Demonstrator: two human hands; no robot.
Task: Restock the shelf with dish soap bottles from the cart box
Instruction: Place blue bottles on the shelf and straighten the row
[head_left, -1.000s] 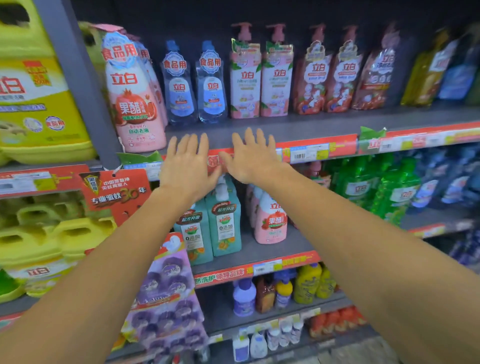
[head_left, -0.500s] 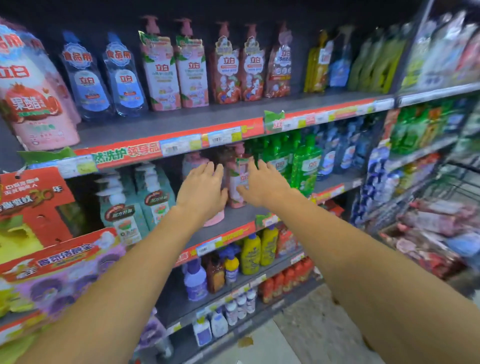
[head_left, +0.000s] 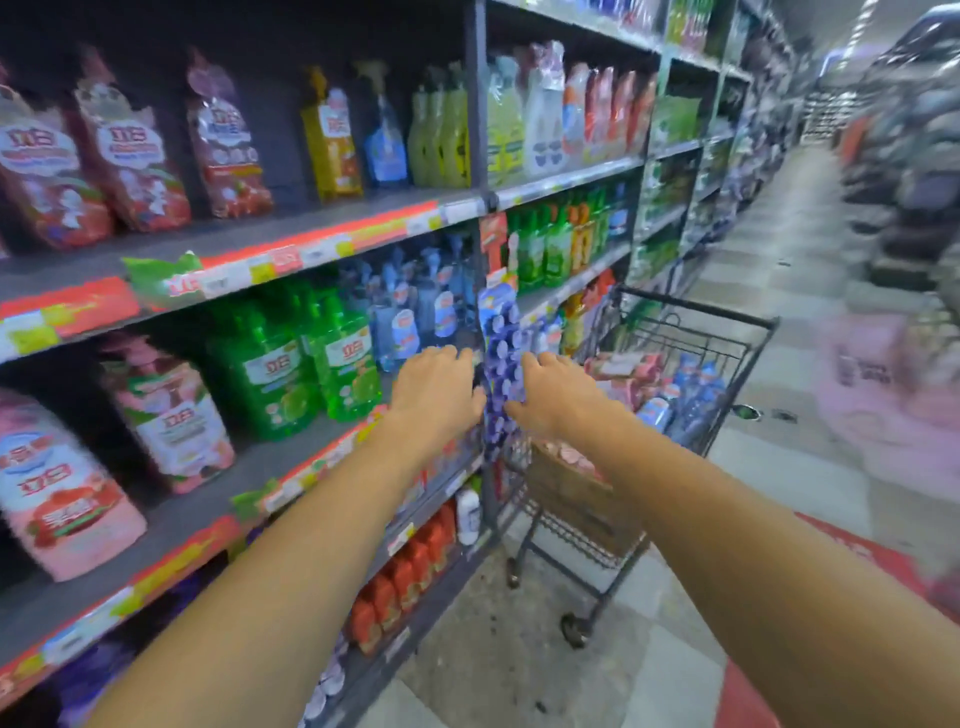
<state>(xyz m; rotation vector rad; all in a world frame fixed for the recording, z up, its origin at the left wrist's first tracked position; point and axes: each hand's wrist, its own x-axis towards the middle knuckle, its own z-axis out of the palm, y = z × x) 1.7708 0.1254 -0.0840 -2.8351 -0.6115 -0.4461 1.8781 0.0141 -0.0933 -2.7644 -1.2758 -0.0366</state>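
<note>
Both my arms stretch forward along the aisle. My left hand (head_left: 439, 392) and my right hand (head_left: 558, 392) hover side by side with relaxed fingers, holding nothing, in front of a hanging strip of purple packs (head_left: 501, 374). Just beyond them stands a wire cart (head_left: 691, 332) holding a cardboard box (head_left: 576, 493) with pink-capped bottles, plus blue bottles (head_left: 693, 384) and pink packs. On the shelf (head_left: 291, 457) to the left stand green dish soap bottles (head_left: 291, 364) and pink ones (head_left: 171, 415).
Shelving runs down the left side with red price strips (head_left: 311, 249). Blue bottles (head_left: 415, 306) sit behind my hands. Red bottles (head_left: 405, 571) fill a low shelf. The tiled aisle floor (head_left: 779, 467) stretches ahead to the right, with a red floor patch (head_left: 857, 566).
My view has swung right along the shelf and the cart has come into sight. Both hands moved right with it, away from the pink bottles, still holding nothing.
</note>
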